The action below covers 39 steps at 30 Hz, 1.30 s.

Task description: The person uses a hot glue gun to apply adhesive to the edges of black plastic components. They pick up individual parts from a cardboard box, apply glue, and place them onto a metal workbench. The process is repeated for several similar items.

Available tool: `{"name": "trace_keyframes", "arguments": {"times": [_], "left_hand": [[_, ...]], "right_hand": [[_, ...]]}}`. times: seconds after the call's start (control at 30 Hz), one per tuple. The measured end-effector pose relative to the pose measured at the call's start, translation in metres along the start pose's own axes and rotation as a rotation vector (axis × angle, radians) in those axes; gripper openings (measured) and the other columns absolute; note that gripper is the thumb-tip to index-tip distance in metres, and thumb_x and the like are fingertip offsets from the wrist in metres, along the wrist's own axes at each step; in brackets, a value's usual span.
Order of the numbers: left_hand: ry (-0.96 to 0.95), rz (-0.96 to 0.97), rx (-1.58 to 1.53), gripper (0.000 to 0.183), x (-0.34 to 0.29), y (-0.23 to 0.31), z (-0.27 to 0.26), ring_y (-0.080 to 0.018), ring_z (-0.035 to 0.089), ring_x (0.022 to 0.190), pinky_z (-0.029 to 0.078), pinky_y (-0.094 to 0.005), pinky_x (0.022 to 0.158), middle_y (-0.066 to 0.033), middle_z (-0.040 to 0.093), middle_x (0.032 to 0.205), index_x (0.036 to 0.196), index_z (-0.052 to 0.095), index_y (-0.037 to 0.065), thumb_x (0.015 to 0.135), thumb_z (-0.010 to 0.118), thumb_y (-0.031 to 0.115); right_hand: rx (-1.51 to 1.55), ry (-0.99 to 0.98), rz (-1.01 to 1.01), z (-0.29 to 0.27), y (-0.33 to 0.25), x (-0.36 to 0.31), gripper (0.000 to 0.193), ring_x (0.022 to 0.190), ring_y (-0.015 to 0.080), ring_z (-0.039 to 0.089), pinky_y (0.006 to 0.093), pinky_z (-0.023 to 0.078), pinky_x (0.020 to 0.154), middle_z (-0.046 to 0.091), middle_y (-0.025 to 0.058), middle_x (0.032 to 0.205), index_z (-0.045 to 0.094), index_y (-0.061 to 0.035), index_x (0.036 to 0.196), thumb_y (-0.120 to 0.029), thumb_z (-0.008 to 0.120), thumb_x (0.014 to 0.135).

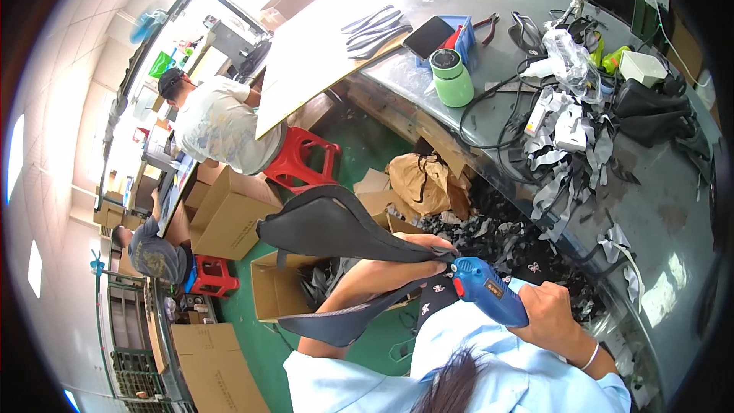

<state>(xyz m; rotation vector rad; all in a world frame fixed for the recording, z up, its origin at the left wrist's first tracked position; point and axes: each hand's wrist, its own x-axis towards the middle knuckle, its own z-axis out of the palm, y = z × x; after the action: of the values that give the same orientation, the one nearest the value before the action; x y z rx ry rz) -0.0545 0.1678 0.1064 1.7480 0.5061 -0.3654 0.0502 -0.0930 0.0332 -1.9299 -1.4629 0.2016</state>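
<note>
A curved black padded fabric piece [325, 222] is gripped in my left hand [422, 251], whose fingers close around its narrow right end. Its wide part reaches out to the left, and a second dark flap [344, 323] hangs below my left forearm. My right hand [547, 315] is wrapped around the handle of a blue handheld power tool [489, 291] with a red button. The tool's front end points up and left, right beside the gripped end of the fabric. Its tip is too small to make out against the black material.
On the metal table [665, 214] lie grey and white scraps [562, 145], a green bottle [451, 78], a phone [428, 37] and stacked grey pieces [375, 30]. An open carton [275, 291] stands on the floor. Two people sit at left, one on a red stool [306, 157].
</note>
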Motion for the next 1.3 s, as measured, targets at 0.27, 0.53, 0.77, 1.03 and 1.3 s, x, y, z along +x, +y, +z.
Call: {"name": "trace_keyframes", "arguments": {"times": [0.27, 0.53, 0.77, 1.03, 1.3], "left_hand": [[0.013, 0.195, -0.131, 0.031, 0.016, -0.029, 0.015, -0.016, 0.061, 0.097, 0.05, -0.0274, 0.082, -0.0114, 0.065, 0.109, 0.111, 0.059, -0.001, 0.081, 0.064, 0.003], [0.086, 0.355, 0.293, 0.034, 0.015, -0.001, 0.004, -0.0212, 0.062, 0.094, 0.049, -0.0318, 0.084, -0.0127, 0.064, 0.104, 0.111, 0.058, -0.002, 0.079, 0.067, 0.007], [0.69, 0.827, -0.595, 0.041, 0.0, -0.008, 0.011, -0.018, 0.054, 0.099, 0.045, -0.0324, 0.088, -0.0109, 0.053, 0.11, 0.116, 0.047, 0.001, 0.079, 0.062, 0.012], [0.905, 0.886, -0.71, 0.034, 0.017, -0.018, 0.042, -0.0173, 0.054, 0.094, 0.043, -0.0316, 0.087, -0.0098, 0.055, 0.102, 0.112, 0.047, 0.001, 0.08, 0.055, 0.01], [0.951, 0.925, -0.686, 0.033, 0.021, -0.021, 0.059, -0.0197, 0.054, 0.094, 0.045, -0.0333, 0.085, -0.0115, 0.053, 0.104, 0.111, 0.045, 0.003, 0.08, 0.053, 0.011]], "right_hand": [[0.07, 0.024, -0.013, 0.004, 0.0, 0.003, 0.037, 0.048, 0.0281, 0.053, 0.0372, 0.04, 0.047, 0.051, 0.0095, 0.055, 0.048, -0.0056, 0.069, -0.024, 0.078, 0.056], [0.139, 0.069, 0.038, 0.016, -0.007, 0.012, 0.034, 0.045, 0.0251, 0.054, 0.0356, 0.041, 0.045, 0.05, 0.0073, 0.05, 0.049, -0.0063, 0.07, -0.027, 0.076, 0.063], [0.073, 0.059, 0.079, 0.018, -0.001, 0.016, 0.04, 0.047, 0.0279, 0.055, 0.0365, 0.043, 0.048, 0.052, 0.0094, 0.054, 0.048, -0.006, 0.07, -0.031, 0.078, 0.061], [0.144, 0.092, 0.068, 0.011, -0.008, 0.023, 0.039, 0.046, 0.027, 0.056, 0.0355, 0.044, 0.047, 0.052, 0.0084, 0.052, 0.047, -0.0065, 0.069, -0.03, 0.078, 0.063], [0.237, 0.074, 0.064, 0.005, -0.016, 0.028, 0.044, 0.047, 0.0249, 0.057, 0.0331, 0.045, 0.048, 0.055, 0.009, 0.056, 0.047, -0.0054, 0.069, -0.031, 0.081, 0.062]]}}
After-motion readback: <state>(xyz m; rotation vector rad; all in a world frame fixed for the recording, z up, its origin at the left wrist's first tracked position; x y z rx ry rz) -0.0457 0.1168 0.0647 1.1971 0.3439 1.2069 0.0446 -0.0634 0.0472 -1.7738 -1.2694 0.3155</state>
